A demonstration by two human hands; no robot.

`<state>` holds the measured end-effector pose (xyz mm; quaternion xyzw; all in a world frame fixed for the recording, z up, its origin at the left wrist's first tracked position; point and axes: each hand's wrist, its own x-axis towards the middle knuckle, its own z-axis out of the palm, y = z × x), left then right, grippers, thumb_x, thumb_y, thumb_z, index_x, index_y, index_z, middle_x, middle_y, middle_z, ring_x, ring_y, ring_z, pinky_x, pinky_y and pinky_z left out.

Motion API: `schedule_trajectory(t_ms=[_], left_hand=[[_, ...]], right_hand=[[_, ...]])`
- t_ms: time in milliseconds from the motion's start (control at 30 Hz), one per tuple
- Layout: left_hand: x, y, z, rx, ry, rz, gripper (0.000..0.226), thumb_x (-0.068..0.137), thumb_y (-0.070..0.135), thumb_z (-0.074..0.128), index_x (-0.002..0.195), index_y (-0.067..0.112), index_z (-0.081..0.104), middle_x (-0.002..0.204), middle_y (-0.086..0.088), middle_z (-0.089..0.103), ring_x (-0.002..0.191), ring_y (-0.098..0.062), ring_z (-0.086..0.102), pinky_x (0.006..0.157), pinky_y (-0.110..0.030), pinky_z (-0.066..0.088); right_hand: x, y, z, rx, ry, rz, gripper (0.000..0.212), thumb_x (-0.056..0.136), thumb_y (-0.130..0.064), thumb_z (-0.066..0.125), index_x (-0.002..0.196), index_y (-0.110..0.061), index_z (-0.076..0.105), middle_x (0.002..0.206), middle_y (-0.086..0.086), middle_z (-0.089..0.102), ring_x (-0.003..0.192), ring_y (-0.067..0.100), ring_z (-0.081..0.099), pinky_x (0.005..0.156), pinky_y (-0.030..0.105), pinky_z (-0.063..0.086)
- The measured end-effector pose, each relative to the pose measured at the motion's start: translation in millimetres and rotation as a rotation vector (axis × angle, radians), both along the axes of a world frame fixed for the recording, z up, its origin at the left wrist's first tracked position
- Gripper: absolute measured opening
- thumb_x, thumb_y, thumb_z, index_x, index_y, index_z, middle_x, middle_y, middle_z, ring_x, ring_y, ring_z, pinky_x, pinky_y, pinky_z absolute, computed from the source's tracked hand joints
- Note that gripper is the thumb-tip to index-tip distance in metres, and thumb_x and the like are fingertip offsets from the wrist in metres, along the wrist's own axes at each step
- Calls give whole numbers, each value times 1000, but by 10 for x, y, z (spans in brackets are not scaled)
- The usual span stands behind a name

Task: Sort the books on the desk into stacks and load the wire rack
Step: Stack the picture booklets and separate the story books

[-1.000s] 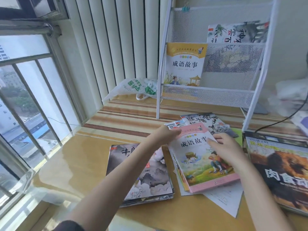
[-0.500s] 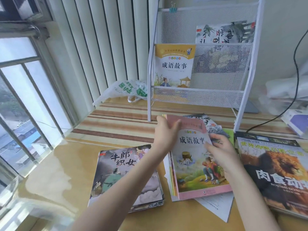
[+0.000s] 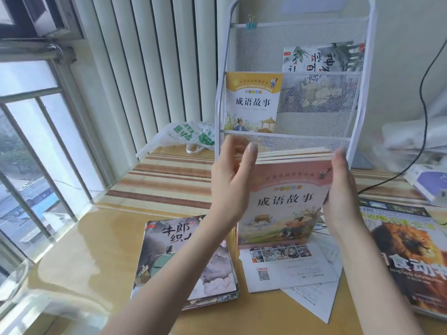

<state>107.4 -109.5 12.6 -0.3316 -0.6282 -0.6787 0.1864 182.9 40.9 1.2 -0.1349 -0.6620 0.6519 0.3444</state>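
Both my hands hold a stack of thin books topped by a pink-covered book (image 3: 287, 204), raised off the desk in front of the white wire rack (image 3: 358, 110). My left hand (image 3: 232, 180) grips the stack's left edge and my right hand (image 3: 341, 189) grips its right edge. A yellow-covered book (image 3: 252, 100) stands in the rack's lower pocket on the left. An ink-painting book (image 3: 324, 56) stands in the upper pocket on the right. A grey picture-book stack (image 3: 169, 259) lies on the desk to the left.
Loose white paper sheets (image 3: 290, 272) lie under the raised stack. A large lion-cover book (image 3: 408, 252) lies at the right. A plastic bag (image 3: 186, 134) sits left of the rack, a black cable (image 3: 423, 97) hangs at the right, and a barred window (image 3: 31, 153) is at the left.
The pink-topped stack has been lifted off the desk and tipped upright toward the rack. My right hand moved from the cover to the stack's right edge. The papers beneath are now uncovered.
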Motion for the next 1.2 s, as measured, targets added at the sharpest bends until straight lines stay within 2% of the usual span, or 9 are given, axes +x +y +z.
schedule_trajectory(t_ms=[100, 167, 367, 500, 633, 733, 933, 1067, 1200], left_hand=[[79, 126, 53, 62, -37, 65, 22, 89, 16, 38, 73, 24, 52, 67, 15, 52, 65, -1, 44, 61, -20, 33], [152, 168, -6, 102, -39, 104, 18, 91, 23, 35, 83, 23, 52, 68, 20, 51, 64, 2, 45, 62, -18, 32], [238, 81, -335, -10, -179, -39, 51, 79, 51, 59, 111, 16, 39, 74, 24, 62, 62, 4, 58, 59, -19, 45], [137, -38, -687, -244, -291, -149, 46, 87, 29, 69, 118, 8, 42, 85, 33, 65, 76, -1, 67, 73, -38, 58], [92, -73, -779, -252, -337, -42, 34, 92, 31, 62, 106, 6, 44, 78, 12, 67, 78, -22, 67, 73, -51, 55], [-57, -119, -525, -186, -286, 59, 36, 92, 37, 59, 100, 4, 48, 84, -7, 65, 78, -26, 67, 67, -49, 56], [-473, -401, -167, 138, -570, 350, 30, 95, 44, 51, 98, 15, 56, 86, 6, 60, 77, -8, 59, 56, -15, 43], [-699, -432, -431, 387, -1086, 362, 48, 98, 51, 37, 118, 9, 46, 116, -3, 55, 101, -27, 57, 79, -31, 45], [-888, -511, -754, 408, -1363, 198, 56, 99, 47, 36, 138, 7, 37, 122, -18, 58, 98, -33, 62, 90, -45, 52]], right_hand=[[-89, -50, 139, -83, -21, -67, 55, 65, -68, 50, 97, -26, 64, 107, -5, 63, 104, 17, 57, 93, 37, 41], [-126, -63, 145, -71, -29, -118, 62, 70, -59, 46, 99, -5, 60, 89, 2, 56, 87, 17, 54, 79, 35, 39], [-44, 77, -226, -6, -169, 117, 104, 55, -98, 32, 141, -40, 38, 149, -11, 38, 138, 15, 34, 113, 53, 24], [133, 16, -512, 151, -297, 204, 63, 56, -82, 54, 103, -41, 55, 100, -22, 65, 96, -4, 57, 83, 14, 41], [35, -72, -509, 191, -237, 91, 29, 72, -53, 57, 83, -26, 59, 84, 0, 65, 68, -1, 56, 67, 18, 43], [-210, -176, -359, 262, -202, -41, 51, 72, -63, 54, 72, -12, 49, 57, 3, 39, 39, -1, 36, 41, 11, 28], [-1097, -635, 371, 826, -243, -168, 63, 81, -70, 49, 111, -16, 55, 90, 3, 62, 88, 24, 58, 67, 32, 38], [-1885, -981, 412, 1323, -457, 26, 67, 86, -72, 35, 129, -22, 47, 105, 4, 67, 109, 25, 57, 97, 43, 30], [-2460, -1099, 74, 1361, -584, 416, 60, 81, -73, 42, 118, -26, 53, 97, -3, 62, 113, 25, 50, 94, 41, 24]])
